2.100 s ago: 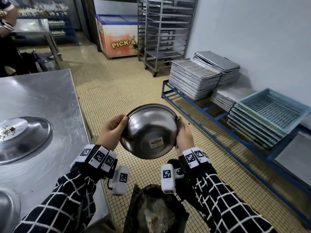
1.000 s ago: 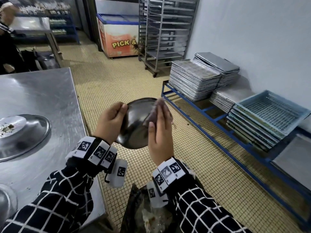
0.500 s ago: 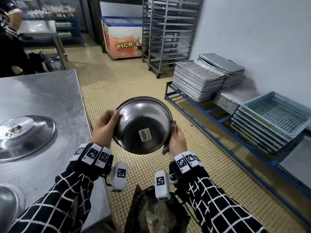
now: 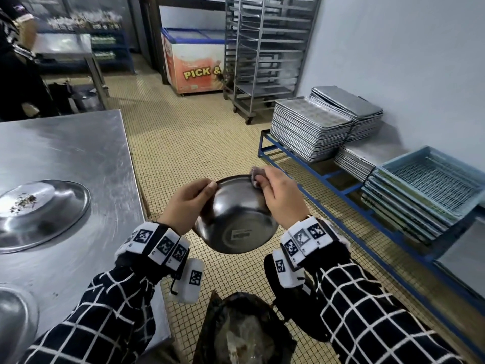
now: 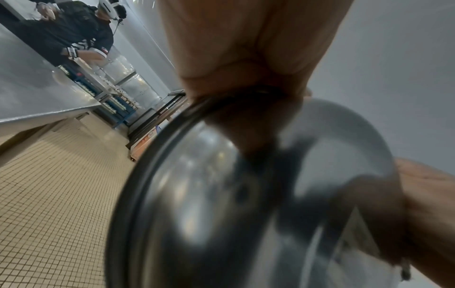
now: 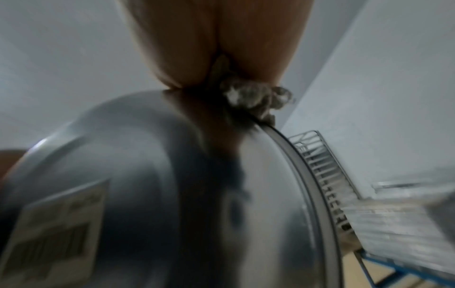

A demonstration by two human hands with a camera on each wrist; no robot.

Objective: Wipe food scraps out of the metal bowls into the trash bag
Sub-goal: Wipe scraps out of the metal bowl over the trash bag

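A metal bowl [image 4: 236,222] is held in the air above the open black trash bag [image 4: 244,329], its stickered underside turned toward me. My left hand [image 4: 187,204] grips its left rim [image 5: 152,148], thumb over the edge. At the upper right rim my right hand [image 4: 279,195] holds a crumpled grey wipe [image 4: 256,176], which the right wrist view shows bunched at the fingertips [image 6: 256,99] against the bowl's edge [image 6: 290,148]. The bowl's inside faces away and is hidden.
A steel table [image 4: 68,158] stands at my left with an upturned metal bowl [image 4: 39,214] carrying scraps, and another bowl [image 4: 13,319] at the near corner. Stacked baking trays [image 4: 309,127] and blue crates [image 4: 430,185] sit on a low blue rack at right. Another person [image 4: 15,74] stands far left.
The right hand has come up from the bowl's lower right side to its top right rim with the wipe. The bowl has tilted and dropped slightly; the left hand keeps its grip.
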